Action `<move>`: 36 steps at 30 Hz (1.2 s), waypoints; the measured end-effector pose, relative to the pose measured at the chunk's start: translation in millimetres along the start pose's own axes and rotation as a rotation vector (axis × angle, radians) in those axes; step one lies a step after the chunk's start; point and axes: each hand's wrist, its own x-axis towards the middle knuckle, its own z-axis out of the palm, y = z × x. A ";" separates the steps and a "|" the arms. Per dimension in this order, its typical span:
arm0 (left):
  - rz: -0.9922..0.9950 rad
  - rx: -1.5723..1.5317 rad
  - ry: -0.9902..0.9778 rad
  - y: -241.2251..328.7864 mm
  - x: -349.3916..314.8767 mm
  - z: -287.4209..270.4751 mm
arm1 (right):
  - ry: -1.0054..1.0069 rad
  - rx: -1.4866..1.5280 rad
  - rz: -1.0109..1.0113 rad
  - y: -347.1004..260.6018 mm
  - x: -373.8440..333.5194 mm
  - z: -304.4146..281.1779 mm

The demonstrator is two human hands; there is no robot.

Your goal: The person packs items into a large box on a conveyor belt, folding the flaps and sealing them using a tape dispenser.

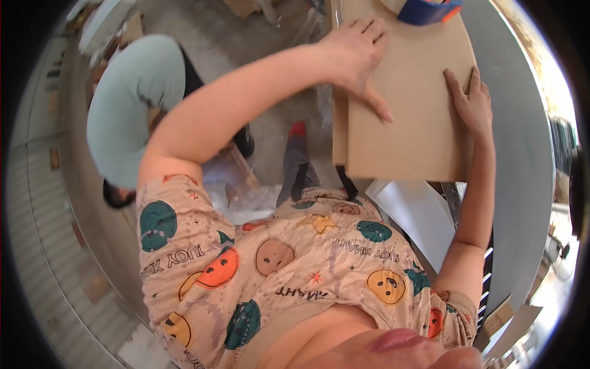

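A brown cardboard box (418,123) with a smooth, closed top lies in front of me to the right. My left hand (359,58) rests flat on its left side, the thumb stretched out over the top and the fingers pointing away from me. At the right edge, my right hand (472,104) touches the box with its fingers extended and slightly apart. A blue and orange tape dispenser (427,11) sits on the far end of the box, cut off by the upper rim of the view.
A grey surface (516,160) runs along the right of the box. White sheets (415,215) are below its near edge. To my left a person in a light green top (123,117) bends low, near clear plastic wrapping (252,200) on the floor. Loose cardboard (498,317) stands at the lower right.
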 end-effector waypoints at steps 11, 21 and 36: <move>-0.217 0.486 0.179 8.2 -36.6 37.1 | 0.217 -0.110 -1.032 -39.0 7.2 25.8; -0.325 0.598 0.567 -5.8 -28.9 96.5 | 0.394 -0.092 -1.072 -55.3 13.8 50.0; -0.342 0.721 0.564 -43.1 -29.7 86.4 | -0.861 1.675 0.136 -61.7 -81.1 125.0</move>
